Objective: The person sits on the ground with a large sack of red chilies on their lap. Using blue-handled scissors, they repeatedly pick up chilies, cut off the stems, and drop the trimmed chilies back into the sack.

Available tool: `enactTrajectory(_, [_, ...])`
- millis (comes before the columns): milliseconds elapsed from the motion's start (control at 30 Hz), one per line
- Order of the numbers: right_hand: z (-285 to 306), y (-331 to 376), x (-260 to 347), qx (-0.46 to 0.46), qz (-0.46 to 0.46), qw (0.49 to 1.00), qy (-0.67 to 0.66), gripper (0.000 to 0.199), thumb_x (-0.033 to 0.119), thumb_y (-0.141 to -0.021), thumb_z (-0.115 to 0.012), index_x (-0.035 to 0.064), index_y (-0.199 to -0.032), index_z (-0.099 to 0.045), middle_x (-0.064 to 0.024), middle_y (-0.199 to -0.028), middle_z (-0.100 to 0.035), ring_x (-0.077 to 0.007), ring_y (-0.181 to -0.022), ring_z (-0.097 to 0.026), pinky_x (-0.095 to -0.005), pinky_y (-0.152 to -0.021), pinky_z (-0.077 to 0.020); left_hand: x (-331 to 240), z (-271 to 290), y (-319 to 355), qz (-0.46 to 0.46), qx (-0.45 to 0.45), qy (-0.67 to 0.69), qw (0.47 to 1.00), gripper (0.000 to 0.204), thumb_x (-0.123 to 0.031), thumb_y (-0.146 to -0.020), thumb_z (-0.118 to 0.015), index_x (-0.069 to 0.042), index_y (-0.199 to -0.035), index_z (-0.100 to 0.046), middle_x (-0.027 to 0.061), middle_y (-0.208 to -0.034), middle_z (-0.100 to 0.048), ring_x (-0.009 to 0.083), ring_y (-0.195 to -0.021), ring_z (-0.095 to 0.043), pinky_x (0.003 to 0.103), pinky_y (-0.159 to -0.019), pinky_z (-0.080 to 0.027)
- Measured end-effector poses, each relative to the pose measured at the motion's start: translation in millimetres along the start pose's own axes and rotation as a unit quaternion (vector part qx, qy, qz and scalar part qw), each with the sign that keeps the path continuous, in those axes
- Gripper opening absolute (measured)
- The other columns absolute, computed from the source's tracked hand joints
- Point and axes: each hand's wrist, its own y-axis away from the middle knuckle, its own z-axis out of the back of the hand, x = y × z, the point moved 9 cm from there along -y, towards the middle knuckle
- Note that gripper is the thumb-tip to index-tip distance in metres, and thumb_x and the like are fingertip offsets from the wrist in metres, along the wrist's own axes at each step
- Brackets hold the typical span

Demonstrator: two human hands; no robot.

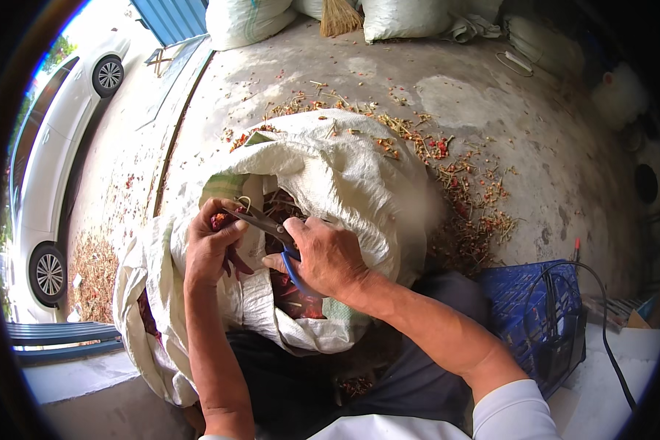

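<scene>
My left hand point(211, 238) is closed around several dried red chili peppers point(236, 262), whose dark tips hang below the fingers while a curved pale stem sticks out above. In my right hand point(323, 253) is a pair of scissors point(265, 222) with blue handles. Its blades reach left to the stems beside my left fingertips; whether they are parted there I cannot make out. Both hands are over the mouth of a big white woven sack point(345, 158), rolled back at the rim. More dark red chilies point(297, 302) lie inside it, partly hidden by my right hand.
Stem and chili scraps point(466, 191) litter the concrete floor around the sack. A blue plastic crate point(510, 293) with a black cable stands at my right. Full white sacks point(407, 18) and a straw broom point(339, 18) are at the back. A white car point(55, 158) is parked at left.
</scene>
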Motion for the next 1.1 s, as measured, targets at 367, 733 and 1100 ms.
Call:
enactTrajectory(367, [-5.9,-6.5,-4.3,0.026,-0.028,0.976,-0.216,0.053,0.05,-0.081,-0.078,0.0014,-0.092,-0.061,-0.01,-0.063,-0.058,-0.0241,-0.059,-0.062,-0.0378,-0.057,-0.0495,2.6,-1.9,0.5,-0.006,-0.006,0.025,1.0,0.018,-0.007,-0.088,-0.073,-0.005,-0.102,-0.061,0.0001,-0.076,-0.058,0.0072,-0.06,-0.049,0.02,-0.053,-0.04])
enactTrajectory(733, [-9.1,-20.2,-17.3,0.011,-0.135,0.626,-0.768,0.03,0.038,-0.102,-0.054,0.0108,-0.089,-0.053,0.0027,-0.06,-0.046,-0.0063,-0.037,-0.035,-0.0231,-0.032,-0.0272,24.8,-15.2,-3.1,0.01,0.012,0.131,0.991,0.01,-0.005,-0.091,-0.069,-0.005,-0.095,-0.061,0.0022,-0.078,-0.057,0.0088,-0.064,-0.049,0.022,-0.052,-0.04])
enactTrajectory(1100, [26.1,-27.3,-65.4,-0.061,-0.163,0.781,-0.6,0.059,0.063,-0.091,-0.06,0.0056,-0.102,-0.054,-0.005,-0.074,-0.058,-0.0092,-0.054,-0.056,-0.0248,-0.05,-0.0488,34.0,1.4,-7.1,0.012,-0.017,0.105,0.994,0.015,-0.008,-0.091,-0.069,-0.008,-0.105,-0.062,-0.0003,-0.091,-0.061,0.0114,-0.077,-0.059,0.032,-0.079,-0.056])
